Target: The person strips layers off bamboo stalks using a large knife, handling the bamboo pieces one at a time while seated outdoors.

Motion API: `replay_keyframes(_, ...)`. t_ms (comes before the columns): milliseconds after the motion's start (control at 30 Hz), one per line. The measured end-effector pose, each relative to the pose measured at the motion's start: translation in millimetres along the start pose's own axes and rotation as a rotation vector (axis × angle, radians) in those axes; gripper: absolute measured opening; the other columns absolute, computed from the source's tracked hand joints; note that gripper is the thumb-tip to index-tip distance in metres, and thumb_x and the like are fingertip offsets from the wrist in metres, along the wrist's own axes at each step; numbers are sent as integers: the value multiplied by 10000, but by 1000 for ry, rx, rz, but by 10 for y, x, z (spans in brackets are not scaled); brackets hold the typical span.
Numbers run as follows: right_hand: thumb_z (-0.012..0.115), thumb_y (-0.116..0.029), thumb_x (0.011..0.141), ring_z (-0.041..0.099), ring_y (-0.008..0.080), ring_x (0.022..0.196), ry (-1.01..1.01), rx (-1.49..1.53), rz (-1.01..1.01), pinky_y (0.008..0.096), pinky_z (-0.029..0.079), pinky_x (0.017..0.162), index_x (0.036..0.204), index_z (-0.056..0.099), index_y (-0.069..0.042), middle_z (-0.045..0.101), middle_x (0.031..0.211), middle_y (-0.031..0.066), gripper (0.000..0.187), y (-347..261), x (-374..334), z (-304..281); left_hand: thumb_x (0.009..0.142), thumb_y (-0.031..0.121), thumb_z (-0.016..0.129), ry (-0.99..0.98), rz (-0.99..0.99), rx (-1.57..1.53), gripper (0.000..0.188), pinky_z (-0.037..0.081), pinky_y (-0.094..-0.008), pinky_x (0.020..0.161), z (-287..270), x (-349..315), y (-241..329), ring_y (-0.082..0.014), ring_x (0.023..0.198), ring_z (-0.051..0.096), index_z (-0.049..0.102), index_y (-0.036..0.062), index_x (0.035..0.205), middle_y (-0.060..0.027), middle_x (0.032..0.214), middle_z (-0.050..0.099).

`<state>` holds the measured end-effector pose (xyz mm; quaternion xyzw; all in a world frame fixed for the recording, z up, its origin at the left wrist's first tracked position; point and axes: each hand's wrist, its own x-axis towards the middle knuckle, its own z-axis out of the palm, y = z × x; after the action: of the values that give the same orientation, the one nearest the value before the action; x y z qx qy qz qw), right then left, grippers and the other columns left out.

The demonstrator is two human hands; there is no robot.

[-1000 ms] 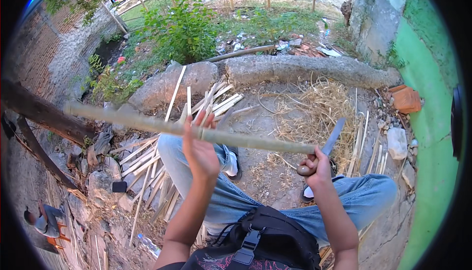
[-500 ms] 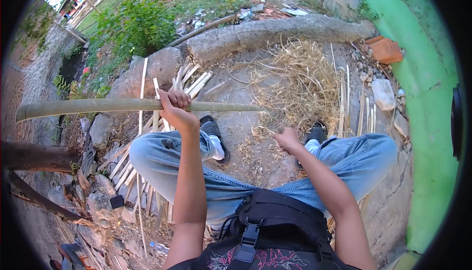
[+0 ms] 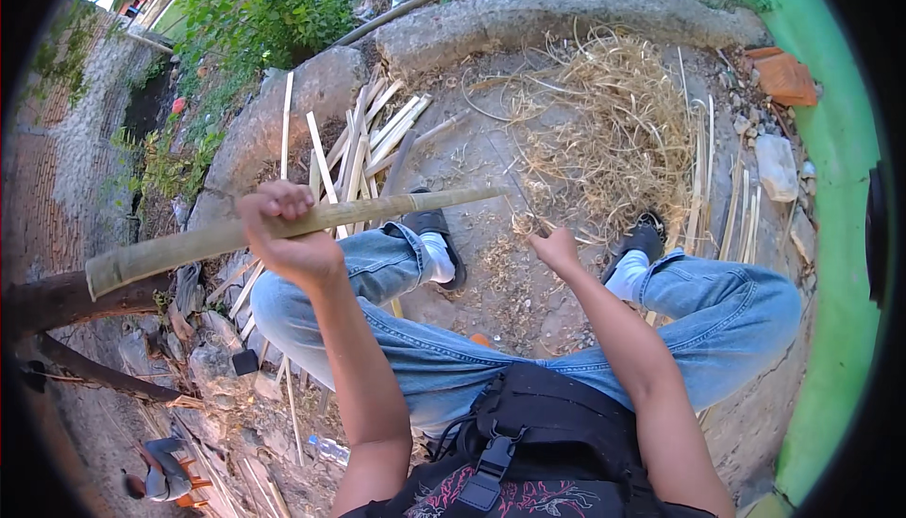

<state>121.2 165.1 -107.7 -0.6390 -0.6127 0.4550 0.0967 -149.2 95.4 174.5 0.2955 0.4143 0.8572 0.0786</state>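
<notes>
My left hand [image 3: 288,235] is closed around a long greenish split bamboo piece [image 3: 377,210], palm up. The thick end points left toward the dark branch; the thin tip reaches over the ground between my feet. My right hand [image 3: 557,252] is a closed fist just right of and below that tip. From it a thin, dark, knife-like blade [image 3: 515,184] seems to stick up past the bamboo tip; its handle is hidden in my fingers. A heap of curly bamboo shavings [image 3: 618,126] lies beyond my right hand.
Pale bamboo strips [image 3: 392,131] lie beyond my left foot, others [image 3: 703,169] beside the green wall [image 3: 830,188]. A low concrete ridge [image 3: 566,23] runs across the far side. A dark branch [image 3: 85,306] stands at left. Near lower left, a person [image 3: 170,471] sits on an orange seat.
My left hand has drawn the bamboo left and toward me, and its thick end now hangs lower. The right hand stays near the tip. The whole view has shifted slightly.
</notes>
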Motion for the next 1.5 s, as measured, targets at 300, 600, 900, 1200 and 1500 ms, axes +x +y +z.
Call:
replay_keyframes(300, 659, -345, 736, 650, 338, 697, -280, 67, 189, 396, 505, 647, 699, 629, 24, 623, 642, 220, 372, 95, -24, 56, 994, 376, 367, 145, -46, 33, 456, 133, -259, 436, -23, 77, 102, -97, 473, 159, 234, 159, 615, 21, 535, 187)
replay_keyframes(600, 648, -323, 742, 639, 377, 709, -215, -132, 36, 434, 499, 673, 755, 648, 9, 634, 708, 233, 332, 418, 376, 286, 999, 395, 339, 199, -20, 83, 478, 104, -252, 412, -141, 68, 32, -91, 441, 143, 213, 166, 599, 24, 508, 172)
replay_keyframes(900, 625, -305, 737, 573, 291, 535, -134, 19, -23, 415, 441, 553, 684, 599, 15, 588, 622, 209, 325, 681, 379, 454, 986, 382, 352, 250, -40, 156, 468, 110, -257, 428, 43, 88, -13, -97, 448, 128, 202, 172, 595, 18, 511, 170)
replay_keyframes(1200, 594, -251, 730, 600, 350, 584, -210, -52, -11, 426, 465, 585, 692, 605, 20, 600, 642, 230, 274, 528, 453, 394, 989, 366, 346, 188, -51, 138, 467, 98, -260, 432, 41, 135, -26, -91, 446, 115, 202, 172, 590, 21, 505, 162)
replay_keyframes(1500, 579, -261, 731, 644, 341, 684, -388, -85, -121, 433, 484, 642, 739, 645, -4, 635, 724, 237, 266, 171, 491, 351, 977, 376, 378, 75, -95, 80, 465, 102, -262, 439, -151, 139, 93, -84, 438, 121, 214, 173, 593, 25, 505, 163)
